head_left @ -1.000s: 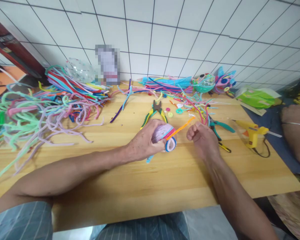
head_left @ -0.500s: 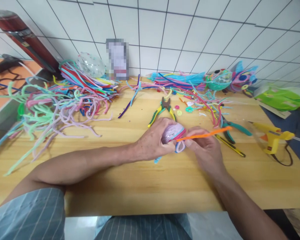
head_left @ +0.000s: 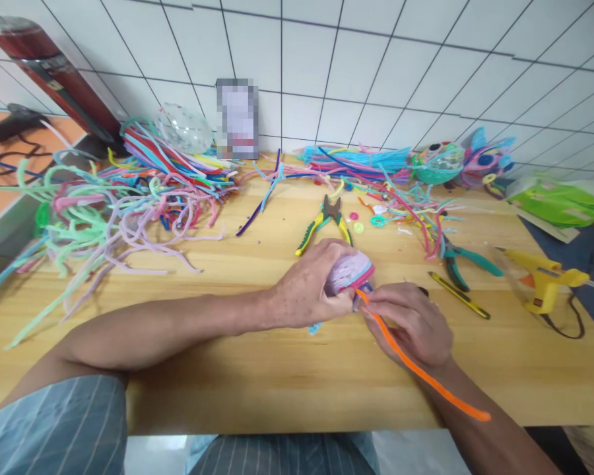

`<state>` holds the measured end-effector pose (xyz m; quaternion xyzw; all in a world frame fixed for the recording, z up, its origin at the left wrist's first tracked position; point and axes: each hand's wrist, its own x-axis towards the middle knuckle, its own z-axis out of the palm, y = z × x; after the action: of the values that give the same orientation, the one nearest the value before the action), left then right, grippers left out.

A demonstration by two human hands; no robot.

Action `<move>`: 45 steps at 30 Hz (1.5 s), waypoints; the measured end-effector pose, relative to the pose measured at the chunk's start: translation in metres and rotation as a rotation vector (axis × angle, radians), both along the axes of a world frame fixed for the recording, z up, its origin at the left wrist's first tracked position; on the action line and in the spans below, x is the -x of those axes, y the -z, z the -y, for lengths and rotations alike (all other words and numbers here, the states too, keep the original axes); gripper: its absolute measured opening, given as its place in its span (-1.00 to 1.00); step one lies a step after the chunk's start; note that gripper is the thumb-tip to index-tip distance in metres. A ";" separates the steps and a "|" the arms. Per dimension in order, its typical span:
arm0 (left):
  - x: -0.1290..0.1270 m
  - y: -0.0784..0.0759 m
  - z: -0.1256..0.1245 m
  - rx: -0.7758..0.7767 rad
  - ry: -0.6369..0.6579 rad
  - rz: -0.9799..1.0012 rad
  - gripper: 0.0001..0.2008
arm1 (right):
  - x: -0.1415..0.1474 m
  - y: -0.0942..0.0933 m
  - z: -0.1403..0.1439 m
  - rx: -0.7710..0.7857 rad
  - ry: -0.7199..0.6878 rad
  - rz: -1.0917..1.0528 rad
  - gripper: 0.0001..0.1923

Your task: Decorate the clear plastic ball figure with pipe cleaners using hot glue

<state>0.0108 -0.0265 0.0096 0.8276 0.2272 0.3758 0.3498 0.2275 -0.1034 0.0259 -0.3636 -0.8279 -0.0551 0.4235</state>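
Left hand (head_left: 309, 290) grips a part-wound lilac coil (head_left: 349, 270) above the desk (head_left: 287, 369). Right hand (head_left: 410, 323) fingers pinch an orange stem (head_left: 416, 369) at its base; most of the stem trails free, unwound. Pliers (head_left: 324, 224) lie behind.

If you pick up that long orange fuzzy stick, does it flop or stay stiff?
The orange pipe cleaner probably bends easily yet keeps its shape: it juts past the right hand without drooping. It looks thin and fuzzy, so likely very light and not slippery.
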 end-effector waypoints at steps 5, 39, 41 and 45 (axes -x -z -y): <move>0.000 0.000 0.001 -0.014 -0.017 -0.002 -0.52 | 0.005 0.005 -0.002 0.112 0.099 -0.143 -0.78; 0.001 -0.018 -0.011 0.176 0.065 -0.126 -0.57 | 0.009 -0.010 -0.014 0.682 0.177 -0.464 -0.92; 0.001 -0.019 -0.010 0.250 0.075 -0.117 -0.56 | 0.007 -0.008 -0.015 0.735 0.189 -0.536 -0.89; 0.001 -0.019 -0.007 0.426 0.022 -0.136 -0.52 | -0.006 -0.011 -0.022 0.797 0.202 -0.725 -0.72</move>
<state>0.0102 -0.0198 0.0287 0.7608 0.3154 0.2590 0.5046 0.2336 -0.0810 0.0367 -0.5691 -0.5469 0.3512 0.5036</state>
